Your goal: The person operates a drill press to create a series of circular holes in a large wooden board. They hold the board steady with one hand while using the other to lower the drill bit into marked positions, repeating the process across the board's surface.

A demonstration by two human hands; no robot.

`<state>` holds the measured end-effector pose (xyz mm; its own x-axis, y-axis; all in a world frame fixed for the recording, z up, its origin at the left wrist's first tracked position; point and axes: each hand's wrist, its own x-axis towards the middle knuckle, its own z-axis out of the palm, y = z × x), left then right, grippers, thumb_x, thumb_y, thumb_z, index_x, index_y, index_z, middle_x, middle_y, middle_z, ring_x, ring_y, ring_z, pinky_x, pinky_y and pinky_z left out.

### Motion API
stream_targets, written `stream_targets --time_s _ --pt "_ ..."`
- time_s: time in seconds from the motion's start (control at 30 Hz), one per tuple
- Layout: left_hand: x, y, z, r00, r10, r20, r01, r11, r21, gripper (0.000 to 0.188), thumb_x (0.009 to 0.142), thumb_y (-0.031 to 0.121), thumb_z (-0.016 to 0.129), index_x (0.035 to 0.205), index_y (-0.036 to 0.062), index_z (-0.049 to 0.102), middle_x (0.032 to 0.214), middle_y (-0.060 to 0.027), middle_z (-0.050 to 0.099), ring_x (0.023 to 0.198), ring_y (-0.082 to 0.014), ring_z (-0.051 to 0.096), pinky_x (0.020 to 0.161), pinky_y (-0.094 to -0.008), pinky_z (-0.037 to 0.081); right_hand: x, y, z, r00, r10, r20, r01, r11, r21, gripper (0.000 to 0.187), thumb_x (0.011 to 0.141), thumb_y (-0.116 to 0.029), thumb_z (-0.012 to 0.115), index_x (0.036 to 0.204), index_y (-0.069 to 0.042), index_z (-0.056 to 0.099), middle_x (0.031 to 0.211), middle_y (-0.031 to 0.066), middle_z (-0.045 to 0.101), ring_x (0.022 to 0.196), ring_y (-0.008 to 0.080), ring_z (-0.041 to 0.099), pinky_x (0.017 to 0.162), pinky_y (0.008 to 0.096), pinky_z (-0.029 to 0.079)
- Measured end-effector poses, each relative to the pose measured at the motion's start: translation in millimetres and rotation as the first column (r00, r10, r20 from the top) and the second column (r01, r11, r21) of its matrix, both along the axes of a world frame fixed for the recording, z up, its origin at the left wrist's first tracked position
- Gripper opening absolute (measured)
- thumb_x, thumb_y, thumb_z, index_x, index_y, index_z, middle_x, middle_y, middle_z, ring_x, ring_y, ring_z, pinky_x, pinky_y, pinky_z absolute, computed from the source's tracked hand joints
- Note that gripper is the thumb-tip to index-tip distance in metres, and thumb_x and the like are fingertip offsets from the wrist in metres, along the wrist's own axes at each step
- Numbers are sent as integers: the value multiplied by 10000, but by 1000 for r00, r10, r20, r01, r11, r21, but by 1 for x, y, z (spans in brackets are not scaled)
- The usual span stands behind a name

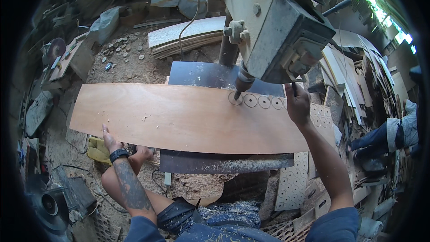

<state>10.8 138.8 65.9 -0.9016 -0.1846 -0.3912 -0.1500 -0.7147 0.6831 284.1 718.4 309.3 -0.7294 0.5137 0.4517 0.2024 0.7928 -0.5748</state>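
Note:
A long reddish-brown plywood board [188, 116] lies across a dark drill press table [219, 163]. My left hand [111, 140] grips the board's near edge toward its left end, thumb on top and fingers hidden underneath. Above the far edge stands a drill press [260, 22]; the cutter under its chuck [244, 80] meets the board inside a ring-shaped cut. To the right of it runs a row of cut circles [264, 102] with small centre holes, and more rings mark the board's right end. My right hand [299, 105] is closed round the drill press's black handle, right of the chuck.
Behind the table lies a stack of curved boards [188, 36], with wooden discs [123, 47] scattered on the dusty floor. A perforated board [291, 183] leans near my right side. Scrap sheets [349, 71] pile up at right, where another person's legs [374, 143] show. A fan-like machine [49, 204] sits lower left.

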Motion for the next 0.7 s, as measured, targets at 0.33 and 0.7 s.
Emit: stream_targets --time_s 0.33,0.7 --pt "5 6 11 999 39 22 -39 998 -41 576 1007 450 513 1387 17 498 1367 -149 570 1222 -311 568 1067 -434 459 -16 6 -23 987 12 -157 17 983 183 401 1002 -276 582 710 -1 566 510 146 519 445 281 535 484 400 404" --pt "0 2 2 999 -3 34 5 999 -47 620 990 481 525 1395 13 480 1363 -163 565 1204 -336 579 1050 -467 469 24 -41 140 703 -278 654 45 936 350 382 968 -383 622 956 -1 628 845 225 663 760 370 648 695 475 500"
